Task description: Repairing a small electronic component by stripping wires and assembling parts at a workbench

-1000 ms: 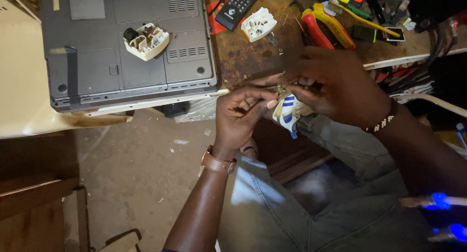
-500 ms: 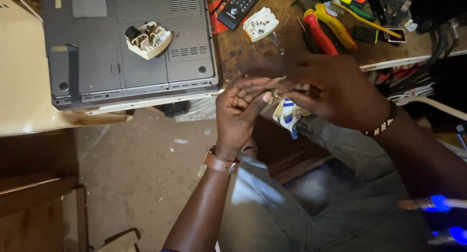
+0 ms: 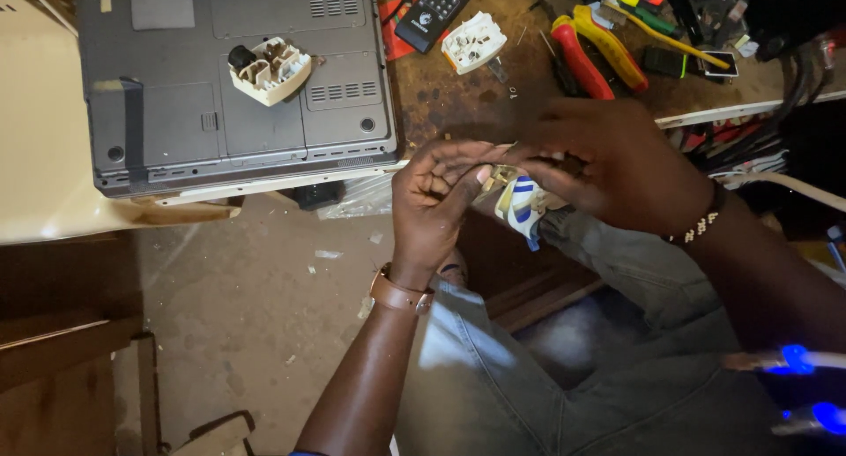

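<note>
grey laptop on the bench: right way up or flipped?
Flipped, lid shut. The grey laptop lies bottom side up: vent grilles, screw holes and cover panels face the camera. A white opened plug part rests on it.

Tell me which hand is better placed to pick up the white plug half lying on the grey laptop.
Probably the left hand. It is on the same side as the upturned grey laptop bearing the white plug half. The right hand lies farther off and covers the small white-and-blue part both hands hold.

Plug part (image 3: 270, 68) on laptop (image 3: 176, 95); remote (image 3: 438, 11), pliers (image 3: 599, 51) to right.
</note>
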